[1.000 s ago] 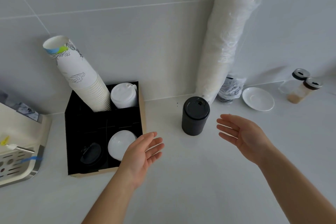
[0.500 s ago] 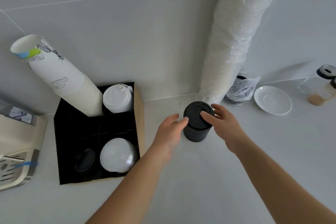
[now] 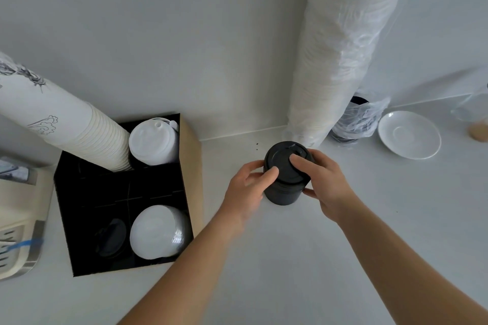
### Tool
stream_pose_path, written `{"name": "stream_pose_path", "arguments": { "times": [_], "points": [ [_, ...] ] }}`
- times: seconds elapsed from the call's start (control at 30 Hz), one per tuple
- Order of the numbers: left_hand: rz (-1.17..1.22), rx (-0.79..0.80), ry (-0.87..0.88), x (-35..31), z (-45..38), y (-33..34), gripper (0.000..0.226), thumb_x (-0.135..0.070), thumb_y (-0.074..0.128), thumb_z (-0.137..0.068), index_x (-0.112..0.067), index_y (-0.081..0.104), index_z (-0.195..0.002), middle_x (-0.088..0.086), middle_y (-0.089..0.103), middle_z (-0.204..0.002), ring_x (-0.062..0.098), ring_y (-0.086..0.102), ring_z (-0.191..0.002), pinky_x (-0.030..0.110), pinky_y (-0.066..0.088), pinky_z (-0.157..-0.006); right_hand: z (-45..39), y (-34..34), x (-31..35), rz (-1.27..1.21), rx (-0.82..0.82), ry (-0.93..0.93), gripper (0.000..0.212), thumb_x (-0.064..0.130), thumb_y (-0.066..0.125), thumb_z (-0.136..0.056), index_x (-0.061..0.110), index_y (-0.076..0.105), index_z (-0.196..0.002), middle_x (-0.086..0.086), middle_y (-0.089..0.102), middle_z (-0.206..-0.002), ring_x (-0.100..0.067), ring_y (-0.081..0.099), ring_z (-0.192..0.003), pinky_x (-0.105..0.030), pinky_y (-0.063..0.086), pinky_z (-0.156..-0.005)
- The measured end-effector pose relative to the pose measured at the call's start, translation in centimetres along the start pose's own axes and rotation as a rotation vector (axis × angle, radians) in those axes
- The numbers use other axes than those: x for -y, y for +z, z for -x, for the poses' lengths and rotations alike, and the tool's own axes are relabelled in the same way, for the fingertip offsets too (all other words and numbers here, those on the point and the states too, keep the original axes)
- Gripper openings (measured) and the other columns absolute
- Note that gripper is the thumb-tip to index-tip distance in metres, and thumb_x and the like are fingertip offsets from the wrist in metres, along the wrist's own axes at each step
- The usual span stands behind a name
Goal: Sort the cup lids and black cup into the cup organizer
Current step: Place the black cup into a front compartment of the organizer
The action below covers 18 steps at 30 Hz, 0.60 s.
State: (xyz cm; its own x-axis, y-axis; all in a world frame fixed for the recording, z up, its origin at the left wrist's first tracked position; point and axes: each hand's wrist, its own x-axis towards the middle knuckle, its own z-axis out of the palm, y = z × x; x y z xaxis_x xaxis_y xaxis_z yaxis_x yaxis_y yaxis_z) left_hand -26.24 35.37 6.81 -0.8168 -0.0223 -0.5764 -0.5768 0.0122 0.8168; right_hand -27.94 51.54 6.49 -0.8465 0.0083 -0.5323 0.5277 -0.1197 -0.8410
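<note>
Hands meet on the black cup (image 3: 283, 190), upright on the counter (image 3: 303, 258) right of the cup organizer (image 3: 188, 182): your left hand (image 3: 247, 192) and right hand (image 3: 326, 185) grip its sides, thumbs on the black lid (image 3: 286, 163) (probably steadying it for lifting).

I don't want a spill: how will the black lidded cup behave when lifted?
The black cup is probably light and thin-walled, so a hard squeeze may dent it. Its lid could pop off. Both hands' grip, left hand and right hand, should steady it.
</note>
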Motion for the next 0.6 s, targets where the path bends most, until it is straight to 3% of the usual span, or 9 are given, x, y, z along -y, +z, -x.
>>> {"name": "stream_pose_path", "arguments": {
  "times": [0.13,0.2,0.27,0.33,0.5,0.6],
  "points": [
    [0.010,-0.008,-0.019,0.7,-0.5,-0.1,0.032,-0.042,0.063,-0.088,-0.026,0.063,-0.116,-0.005,0.069,-0.111,0.011,0.063,-0.110,0.035,0.049,-0.096,-0.2,-0.4,-0.1,-0.024,0.025,0.001,0.025,0.024,0.067,-0.090,0.019,0.068,-0.115,0.005,0.075,-0.100,0.006,0.070,-0.070,-0.025,0.049,-0.067],
    [0.024,-0.027,-0.066,1.0,-1.0,-0.1,0.022,-0.043,0.059,-0.091,-0.029,0.065,-0.107,-0.008,0.066,-0.112,0.009,0.060,-0.111,0.036,0.047,-0.098,-0.2,-0.7,-0.4,-0.048,0.026,0.003,0.023,0.024,0.066,-0.091,0.021,0.069,-0.114,0.008,0.075,-0.094,0.005,0.070,-0.071,-0.029,0.051,-0.071],
    [0.027,-0.058,-0.157,1.3,-1.5,0.0,0.009,-0.042,0.058,-0.092,-0.033,0.061,-0.094,-0.009,0.062,-0.110,0.012,0.057,-0.111,0.037,0.045,-0.102,-0.1,-1.1,-0.5,-0.070,0.026,0.009,0.022,0.025,0.066,-0.091,0.023,0.069,-0.113,0.010,0.075,-0.095,0.001,0.070,-0.080,-0.033,0.051,-0.077],
    [0.037,-0.065,-0.256,1.8,-1.9,0.2,0.014,-0.043,0.057,-0.092,-0.030,0.058,-0.087,-0.002,0.059,-0.110,0.016,0.056,-0.110,0.037,0.044,-0.104,-0.1,-1.7,-0.7,-0.088,0.032,0.016,0.022,0.025,0.065,-0.092,0.023,0.070,-0.113,0.009,0.075,-0.100,-0.005,0.068,-0.092,-0.036,0.052,-0.082],
    [0.104,-0.017,-0.349,2.7,-2.0,0.8,0.030,-0.045,0.055,-0.093,-0.019,0.061,-0.106,0.000,0.064,-0.114,0.016,0.059,-0.111,0.035,0.046,-0.103,0.0,-3.7,-1.1,-0.114,0.027,0.039,0.025,0.028,0.065,-0.091,0.022,0.071,-0.114,0.000,0.073,-0.115,-0.019,0.064,-0.112,-0.051,0.050,-0.099],
    [0.194,0.015,-0.357,2.7,-1.9,1.0,0.023,-0.041,0.052,-0.096,-0.022,0.064,-0.102,-0.003,0.067,-0.109,0.016,0.060,-0.113,0.035,0.044,-0.104,0.0,-4.8,-1.4,-0.127,0.024,0.038,0.025,0.028,0.063,-0.092,0.022,0.071,-0.115,-0.004,0.073,-0.118,-0.025,0.062,-0.119,-0.053,0.050,-0.100]
  ]
}}
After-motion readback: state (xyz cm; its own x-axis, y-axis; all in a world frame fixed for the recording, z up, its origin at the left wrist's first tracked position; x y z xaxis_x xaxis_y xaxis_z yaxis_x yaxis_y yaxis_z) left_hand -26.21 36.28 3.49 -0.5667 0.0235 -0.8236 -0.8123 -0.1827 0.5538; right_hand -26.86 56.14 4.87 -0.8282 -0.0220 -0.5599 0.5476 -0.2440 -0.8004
